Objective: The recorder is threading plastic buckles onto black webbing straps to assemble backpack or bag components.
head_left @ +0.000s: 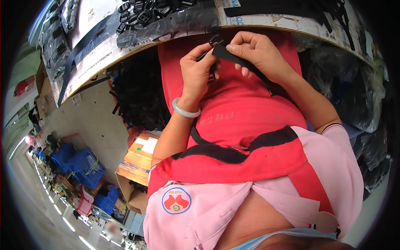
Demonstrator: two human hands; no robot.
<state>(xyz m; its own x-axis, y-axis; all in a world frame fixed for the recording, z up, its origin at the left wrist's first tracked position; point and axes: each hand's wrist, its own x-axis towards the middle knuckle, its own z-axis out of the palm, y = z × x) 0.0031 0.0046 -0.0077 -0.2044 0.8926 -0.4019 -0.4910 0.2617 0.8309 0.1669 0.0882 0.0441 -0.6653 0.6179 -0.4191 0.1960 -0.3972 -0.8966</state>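
Note:
My left hand [196, 73], with a pale bangle [186, 108] at its wrist, is closed around a black plastic buckle [216, 40], its thumb pointing up toward the buckle. Across from it, my right hand [260, 54] pinches a flat black webbing strap [239, 60] between thumb and fingers. One end of the strap meets the buckle between my two hands; whether it is threaded through cannot be made out. The rest of the strap runs down under my right hand, over the red apron [233, 108].
Just beyond my hands is a worktable edge [166, 40]. On it lie a pile of black buckles [143, 16], a long dark strap [79, 48] and more black straps [279, 10]. Black material hangs below. Cardboard boxes [139, 156] and blue crates [87, 166] stand at left; plastic bags [350, 83] at right.

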